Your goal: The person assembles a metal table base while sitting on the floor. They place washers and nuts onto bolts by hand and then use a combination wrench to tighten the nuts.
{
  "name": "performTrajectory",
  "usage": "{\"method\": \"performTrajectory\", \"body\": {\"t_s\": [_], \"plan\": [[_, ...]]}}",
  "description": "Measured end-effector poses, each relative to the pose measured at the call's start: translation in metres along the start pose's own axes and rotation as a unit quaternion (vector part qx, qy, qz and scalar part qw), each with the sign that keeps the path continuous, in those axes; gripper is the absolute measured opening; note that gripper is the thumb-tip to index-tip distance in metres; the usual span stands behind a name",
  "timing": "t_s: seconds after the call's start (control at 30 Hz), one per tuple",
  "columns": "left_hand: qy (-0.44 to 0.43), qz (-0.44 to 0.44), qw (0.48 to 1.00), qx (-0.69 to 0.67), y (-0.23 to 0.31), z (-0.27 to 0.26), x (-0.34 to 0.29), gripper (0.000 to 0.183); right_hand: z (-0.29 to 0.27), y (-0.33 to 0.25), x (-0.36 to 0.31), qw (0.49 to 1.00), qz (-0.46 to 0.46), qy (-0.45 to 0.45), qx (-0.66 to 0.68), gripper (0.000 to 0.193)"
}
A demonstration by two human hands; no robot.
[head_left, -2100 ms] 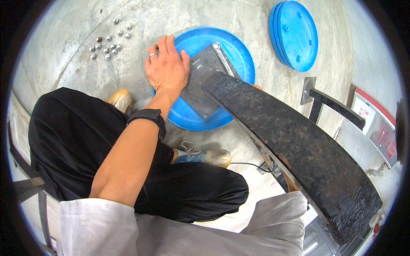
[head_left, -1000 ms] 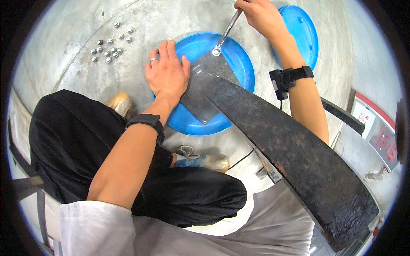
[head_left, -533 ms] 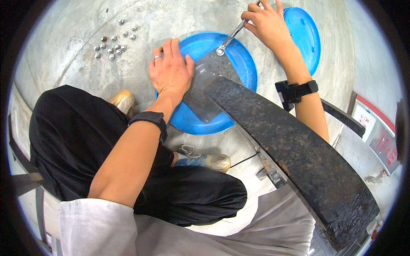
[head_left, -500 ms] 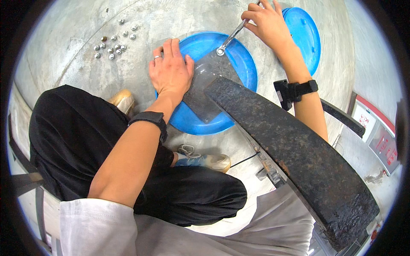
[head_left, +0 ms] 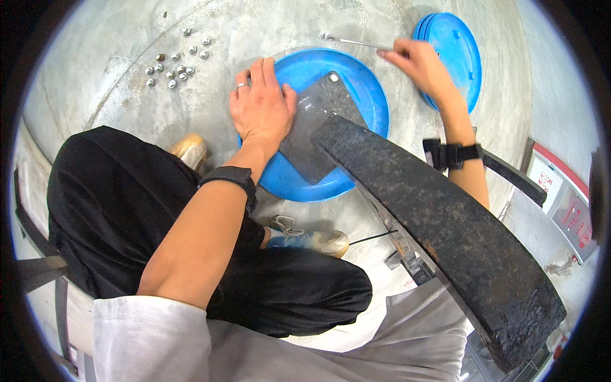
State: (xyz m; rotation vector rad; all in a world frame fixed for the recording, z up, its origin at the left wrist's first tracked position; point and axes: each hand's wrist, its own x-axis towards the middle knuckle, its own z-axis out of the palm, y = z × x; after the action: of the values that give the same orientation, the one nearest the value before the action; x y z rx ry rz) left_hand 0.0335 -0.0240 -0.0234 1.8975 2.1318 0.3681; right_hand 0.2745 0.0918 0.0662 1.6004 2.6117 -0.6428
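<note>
My left hand [head_left: 262,108] lies palm down over the left edge of a blue round disc [head_left: 280,179], its fingers stretched toward the rim and its thumb apart. It presses beside a dark grey metal plate [head_left: 312,143] that sits on the disc. A silver bolt [head_left: 333,77] shows at the plate's far corner. Beyond the disc's far rim, my right hand [head_left: 423,67] holds a silver wrench [head_left: 359,42] by one end. The wrench points left, apart from the bolt, and its head is blurred by motion.
A thick dark metal bar [head_left: 439,229] runs from the plate to the lower right. Stacked blue discs [head_left: 455,60] stand at the far right. Several silver bolts or nuts [head_left: 181,69] are scattered on the floor at the far left. A board with a red edge [head_left: 566,191] leans at the right.
The wrench has come off the bolt at the plate's corner and swung away past the disc's far rim. My right hand has moved right and nearer to me. The left hand stays on the disc.
</note>
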Motion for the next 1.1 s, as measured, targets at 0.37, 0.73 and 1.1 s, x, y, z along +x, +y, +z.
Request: {"method": "performTrajectory", "body": {"t_s": [0.37,0.73,1.1], "plan": [[0.007,0.001,1.000,-0.005,-0.002,0.003,0.000,0.048,0.049,-0.032,-0.116,0.913,0.275,-0.048,0.298,0.032],[0.007,0.001,1.000,0.009,0.000,0.000,0.001,0.047,0.077,-0.042,-0.123,0.888,0.263,-0.100,0.364,0.028],[0.008,0.000,1.000,0.000,-0.002,0.001,0.000,0.047,0.059,-0.015,-0.109,0.844,0.311,-0.172,0.401,0.027]]}}
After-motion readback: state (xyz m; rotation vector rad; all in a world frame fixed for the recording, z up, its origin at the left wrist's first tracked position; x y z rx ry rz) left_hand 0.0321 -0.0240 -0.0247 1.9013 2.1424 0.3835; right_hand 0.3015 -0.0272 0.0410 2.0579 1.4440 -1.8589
